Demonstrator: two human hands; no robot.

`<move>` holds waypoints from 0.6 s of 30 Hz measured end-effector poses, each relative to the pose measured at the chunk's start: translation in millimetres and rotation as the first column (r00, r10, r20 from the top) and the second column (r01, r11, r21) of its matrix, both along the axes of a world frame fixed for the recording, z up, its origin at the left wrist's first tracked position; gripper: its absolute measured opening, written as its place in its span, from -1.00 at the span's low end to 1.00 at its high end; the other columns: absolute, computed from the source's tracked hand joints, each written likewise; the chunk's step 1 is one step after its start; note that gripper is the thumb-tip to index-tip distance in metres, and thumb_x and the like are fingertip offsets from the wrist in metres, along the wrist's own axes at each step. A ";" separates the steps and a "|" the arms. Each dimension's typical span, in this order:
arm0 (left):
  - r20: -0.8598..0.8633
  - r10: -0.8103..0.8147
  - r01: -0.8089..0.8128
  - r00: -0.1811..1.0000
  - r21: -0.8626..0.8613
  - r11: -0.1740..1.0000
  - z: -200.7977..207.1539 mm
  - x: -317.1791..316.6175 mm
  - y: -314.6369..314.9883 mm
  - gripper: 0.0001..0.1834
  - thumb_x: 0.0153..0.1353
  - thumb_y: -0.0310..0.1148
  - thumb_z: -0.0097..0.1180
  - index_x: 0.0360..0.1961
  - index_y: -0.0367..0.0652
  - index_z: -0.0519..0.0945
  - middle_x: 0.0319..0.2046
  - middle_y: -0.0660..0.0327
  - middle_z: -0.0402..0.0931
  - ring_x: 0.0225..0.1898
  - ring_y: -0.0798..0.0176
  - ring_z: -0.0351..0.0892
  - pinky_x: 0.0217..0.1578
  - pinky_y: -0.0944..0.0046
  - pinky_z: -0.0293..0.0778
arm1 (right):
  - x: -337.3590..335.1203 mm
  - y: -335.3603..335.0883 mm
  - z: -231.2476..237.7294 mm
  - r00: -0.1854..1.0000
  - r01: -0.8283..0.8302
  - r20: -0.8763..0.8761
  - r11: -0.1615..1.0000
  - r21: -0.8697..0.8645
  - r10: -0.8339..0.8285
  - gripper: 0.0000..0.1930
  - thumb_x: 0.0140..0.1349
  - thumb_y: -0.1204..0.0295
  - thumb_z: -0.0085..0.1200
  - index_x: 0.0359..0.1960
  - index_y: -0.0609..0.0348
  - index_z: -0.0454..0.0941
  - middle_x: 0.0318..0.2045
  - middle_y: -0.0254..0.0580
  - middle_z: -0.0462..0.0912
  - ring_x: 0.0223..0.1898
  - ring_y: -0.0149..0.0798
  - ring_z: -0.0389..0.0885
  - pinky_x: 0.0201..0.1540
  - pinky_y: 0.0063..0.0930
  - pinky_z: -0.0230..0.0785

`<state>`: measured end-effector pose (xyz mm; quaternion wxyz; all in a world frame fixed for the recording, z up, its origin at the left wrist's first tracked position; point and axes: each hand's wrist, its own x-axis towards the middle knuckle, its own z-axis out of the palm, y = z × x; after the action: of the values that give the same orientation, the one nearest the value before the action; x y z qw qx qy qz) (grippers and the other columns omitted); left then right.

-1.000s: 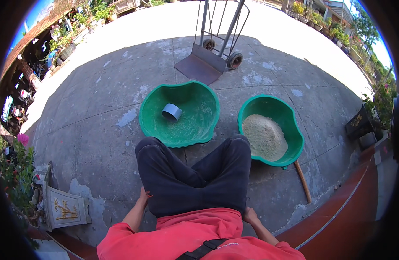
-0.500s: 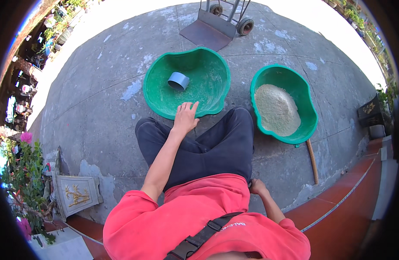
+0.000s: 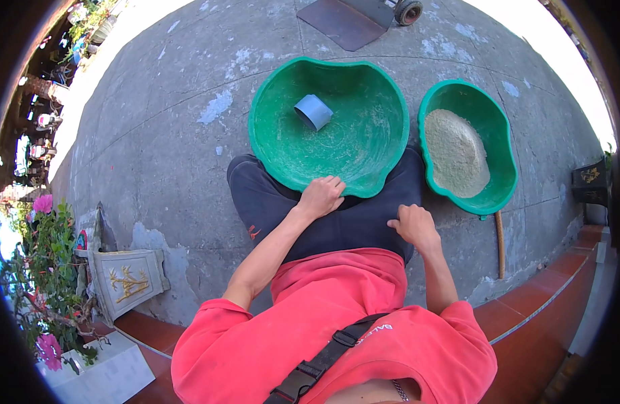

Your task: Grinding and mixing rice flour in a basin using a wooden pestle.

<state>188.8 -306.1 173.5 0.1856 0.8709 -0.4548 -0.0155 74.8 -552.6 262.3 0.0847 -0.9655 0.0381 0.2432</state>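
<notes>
My left hand (image 3: pixel 323 196) is closed on the near rim of a wide green basin (image 3: pixel 350 165). The basin overlaps my folded legs (image 3: pixel 303 225); dusty pale residue coats its inside. A short grey-blue ring like a cut piece of pipe (image 3: pixel 313 112) rests on its side in the basin, left of its middle. Above my right thigh, my right hand (image 3: pixel 416 225) has its fingers curled in and its thumb pointing left, with nothing visible in it. To the right stands a second green basin (image 3: pixel 502 145) holding a heap of pale powder or meal (image 3: pixel 456 153).
A stick (image 3: pixel 500 249) lies by the second basin. A hand truck (image 3: pixel 347 23) stands at the far side of the concrete floor (image 3: pixel 155 168). Planters (image 3: pixel 131 279) (image 3: pixel 591 180) flank me left and right, and a red tiled step (image 3: pixel 532 296) runs behind on the right.
My left hand has taken hold of the rim, and the basin has come nearer, over my legs. My right hand has risen from beside my hip to above my thigh. The view has shifted.
</notes>
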 end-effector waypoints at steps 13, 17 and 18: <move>0.011 0.049 -0.049 0.999 -0.018 0.999 -10.6 -12.8 -8.1 -0.60 0.11 -0.14 0.24 -0.14 -0.21 0.60 -0.22 0.05 0.62 -0.14 -0.04 0.61 -0.19 0.02 0.53 | 161.0 142.6 -42.8 0.745 -0.364 0.641 0.693 0.623 -0.185 -0.39 0.21 0.32 0.23 0.27 0.16 0.30 0.13 0.07 0.43 0.19 0.15 0.41 0.20 -0.04 0.32; 0.014 0.099 -0.099 0.995 0.020 0.995 3.6 -13.5 -23.0 -0.60 0.13 -0.10 0.27 -0.10 -0.13 0.63 -0.19 0.08 0.64 -0.19 -0.02 0.64 -0.22 0.03 0.54 | 91.2 65.4 -13.8 0.495 -0.193 0.816 0.878 0.439 -0.299 -0.37 0.16 0.39 0.26 0.27 0.11 0.31 0.16 -0.01 0.40 0.20 0.07 0.37 0.23 -0.10 0.24; -0.050 0.139 -0.137 0.989 0.029 0.990 8.0 -12.7 -25.3 -0.60 0.13 -0.10 0.28 -0.10 -0.11 0.63 -0.18 0.09 0.65 -0.20 0.00 0.64 -0.23 0.04 0.54 | 73.9 36.7 -15.6 0.462 -0.051 0.815 0.906 0.420 -0.351 -0.36 0.15 0.39 0.27 0.28 0.11 0.31 0.17 -0.02 0.39 0.21 0.06 0.35 0.24 -0.11 0.20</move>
<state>176.2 -331.4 181.4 0.1871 0.9018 -0.3882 -0.0309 148.6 -515.9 246.7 0.3018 -0.9074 0.0278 -0.2911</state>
